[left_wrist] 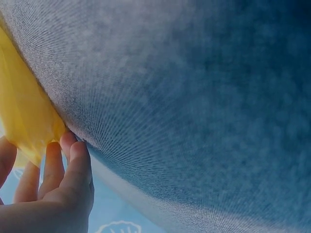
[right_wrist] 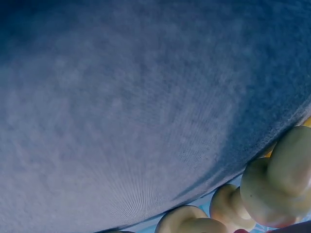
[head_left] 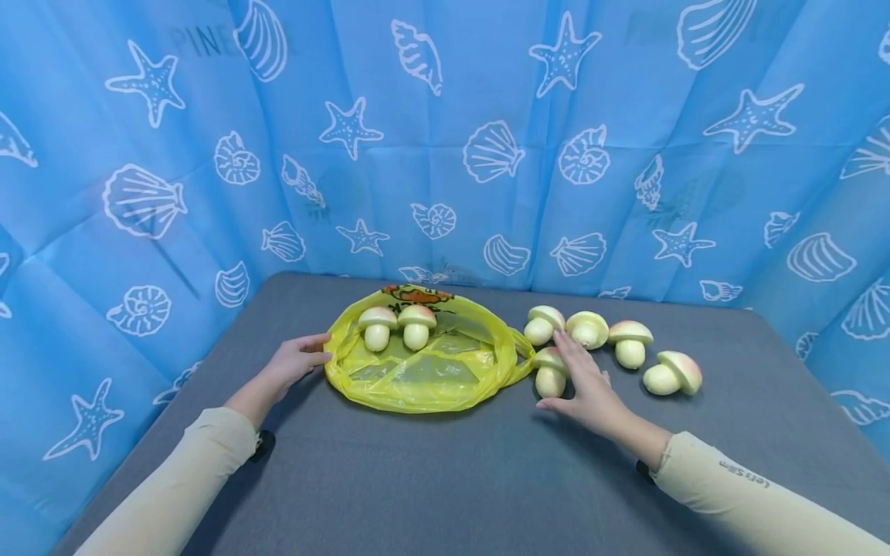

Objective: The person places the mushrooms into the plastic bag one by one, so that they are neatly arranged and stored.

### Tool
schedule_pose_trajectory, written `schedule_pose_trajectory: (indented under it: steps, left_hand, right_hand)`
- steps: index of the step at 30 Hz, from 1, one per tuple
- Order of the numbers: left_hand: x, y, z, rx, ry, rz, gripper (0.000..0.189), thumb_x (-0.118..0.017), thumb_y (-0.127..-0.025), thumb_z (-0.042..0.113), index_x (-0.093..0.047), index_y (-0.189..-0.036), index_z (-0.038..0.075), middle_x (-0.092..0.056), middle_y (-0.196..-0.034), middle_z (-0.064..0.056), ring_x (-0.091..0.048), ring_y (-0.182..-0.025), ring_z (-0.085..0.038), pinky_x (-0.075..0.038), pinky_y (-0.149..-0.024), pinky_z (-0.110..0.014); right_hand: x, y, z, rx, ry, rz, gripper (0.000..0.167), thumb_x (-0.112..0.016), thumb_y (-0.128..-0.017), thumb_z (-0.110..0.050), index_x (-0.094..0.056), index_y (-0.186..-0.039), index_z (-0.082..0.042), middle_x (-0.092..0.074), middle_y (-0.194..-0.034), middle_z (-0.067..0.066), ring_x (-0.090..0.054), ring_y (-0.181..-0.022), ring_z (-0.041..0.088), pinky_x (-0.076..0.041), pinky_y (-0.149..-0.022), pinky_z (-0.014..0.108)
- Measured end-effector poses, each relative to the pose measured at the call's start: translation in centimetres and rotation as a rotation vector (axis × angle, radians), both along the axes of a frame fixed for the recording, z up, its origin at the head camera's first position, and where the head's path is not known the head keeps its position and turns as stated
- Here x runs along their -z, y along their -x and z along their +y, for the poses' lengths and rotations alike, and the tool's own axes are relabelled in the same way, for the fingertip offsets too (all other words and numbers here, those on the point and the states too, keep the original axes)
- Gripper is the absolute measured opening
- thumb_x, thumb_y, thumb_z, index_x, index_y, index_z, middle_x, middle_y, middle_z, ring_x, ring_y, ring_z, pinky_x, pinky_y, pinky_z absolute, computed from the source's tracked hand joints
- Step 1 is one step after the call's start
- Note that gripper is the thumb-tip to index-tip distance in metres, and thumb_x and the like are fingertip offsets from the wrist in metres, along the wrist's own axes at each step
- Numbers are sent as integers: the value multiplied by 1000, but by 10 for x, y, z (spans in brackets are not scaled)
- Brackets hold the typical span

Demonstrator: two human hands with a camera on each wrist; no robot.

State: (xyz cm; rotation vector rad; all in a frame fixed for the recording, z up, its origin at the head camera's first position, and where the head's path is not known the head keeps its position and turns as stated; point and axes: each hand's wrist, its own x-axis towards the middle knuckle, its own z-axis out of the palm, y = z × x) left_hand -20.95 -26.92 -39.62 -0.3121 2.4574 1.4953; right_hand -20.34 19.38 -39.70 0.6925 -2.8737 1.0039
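Dial centred on the bag in the head view, 12 toward the curtain. I see a translucent yellow plastic bag (head_left: 417, 400) lying spread with a wide oval mouth, dark and orange print at its 12, twisted handle at 3. Inside, between 10 and 12, lie two smooth, pale mushroom shapes (head_left: 377, 330), caps blushed pink, stems creamy green; material I cannot tell. Five matching loose mushrooms (head_left: 630, 345) lie outside, from 2 to 3, variously turned. Left hand (head_left: 290, 366) at 9: fingers parted, slightly bent, tips touching the bag's edge. Right hand (head_left: 589, 388) near 3: thumb and fingers spread wide beside the closest loose mushroom, gripping nothing; contact I cannot tell. Surface: dark grey fabric-textured tabletop (head_left: 431, 479). Backdrop: pleated blue curtain (head_left: 431, 108), white starfish and shell outlines, wrapping 9 through 3.
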Motion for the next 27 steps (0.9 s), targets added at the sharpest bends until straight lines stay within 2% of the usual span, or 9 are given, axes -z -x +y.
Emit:
schedule_pose_trajectory:
  steps: [13, 27]
  left_hand:
    - [0, 1, 1, -15, 2, -14, 57, -53, -100, 17, -31, -151, 2, -29, -153, -25, -30, -139, -39, -30, -110, -53]
    - [1, 1, 1, -22, 1, -9, 57, -54, -100, 17, -32, -150, 1, -30, -152, -25, -31, -138, -39, -30, -110, -53]
  right_hand:
    - [0, 1, 2, 9, -5, -31, 103, -83, -77, -22, -17, -154, -4, -12, -158, 26, -15, -138, 53, -9, -87, 87]
    - [3, 4, 0, 5, -49, -14, 99, -84, -77, -21, -23, -153, -2, -17, -154, 31, -24, -132, 59, -18, -85, 86]
